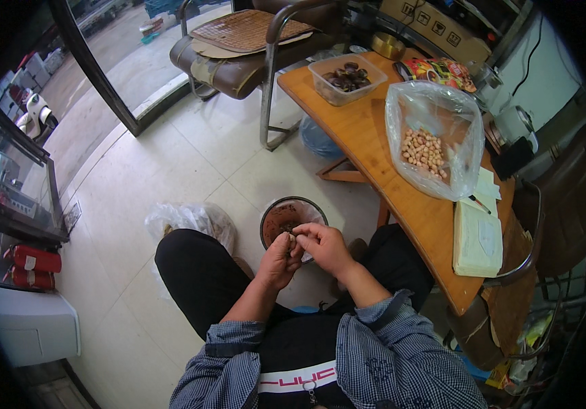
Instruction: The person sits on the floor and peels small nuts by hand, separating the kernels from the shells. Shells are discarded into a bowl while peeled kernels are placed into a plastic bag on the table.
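Note:
Over a lined waste bin (pixel 269 225), my left hand (pixel 278 260) pinches a small pale thing (pixel 292 237), apparently a peanut in its shell. The fingertips of my right hand (pixel 328 248) close on the same piece from the other side; much of it is hidden by the fingers. Dark scraps lie at the bottom of the bin. Beside my left knee, a clear plastic bag (pixel 211 217) stands on the floor with brownish things in it, hard to make out. On the wooden table (pixel 375 163) to my right, an open plastic bag (pixel 462 148) holds shelled peanuts (pixel 422 151).
The table also bears a plastic box (pixel 331 94) of chestnuts, a printed food packet (pixel 433 71), a brass-coloured bowl (pixel 388 46), a notebook (pixel 477 240) and a pen (pixel 480 203). An armchair (pixel 242 66) stands ahead. Red fire extinguishers (pixel 34 263) are at left.

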`<state>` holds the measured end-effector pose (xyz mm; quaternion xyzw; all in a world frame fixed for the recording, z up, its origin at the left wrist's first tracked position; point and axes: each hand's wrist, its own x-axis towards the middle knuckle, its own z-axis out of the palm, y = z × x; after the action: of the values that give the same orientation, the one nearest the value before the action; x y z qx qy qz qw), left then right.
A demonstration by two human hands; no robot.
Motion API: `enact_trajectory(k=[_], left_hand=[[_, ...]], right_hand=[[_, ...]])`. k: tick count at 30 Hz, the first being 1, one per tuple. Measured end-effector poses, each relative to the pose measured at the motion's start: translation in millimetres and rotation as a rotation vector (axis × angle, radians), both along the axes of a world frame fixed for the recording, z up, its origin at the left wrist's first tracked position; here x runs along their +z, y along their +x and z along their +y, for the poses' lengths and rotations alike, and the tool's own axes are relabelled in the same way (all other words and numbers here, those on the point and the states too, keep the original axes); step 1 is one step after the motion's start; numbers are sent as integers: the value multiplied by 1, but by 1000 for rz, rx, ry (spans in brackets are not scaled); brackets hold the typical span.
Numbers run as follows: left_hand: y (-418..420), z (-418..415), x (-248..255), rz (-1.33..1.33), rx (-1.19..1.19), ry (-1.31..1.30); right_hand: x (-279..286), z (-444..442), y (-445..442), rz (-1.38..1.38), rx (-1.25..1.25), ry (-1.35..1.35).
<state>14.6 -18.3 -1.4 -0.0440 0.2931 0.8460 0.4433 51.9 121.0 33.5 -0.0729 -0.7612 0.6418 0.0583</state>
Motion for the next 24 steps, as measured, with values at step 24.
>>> enact_trajectory(k=[24], left_hand=[[0,-2,-13,-17,-6,-32]], right_hand=[[16,-8,2,-122,29,150]])
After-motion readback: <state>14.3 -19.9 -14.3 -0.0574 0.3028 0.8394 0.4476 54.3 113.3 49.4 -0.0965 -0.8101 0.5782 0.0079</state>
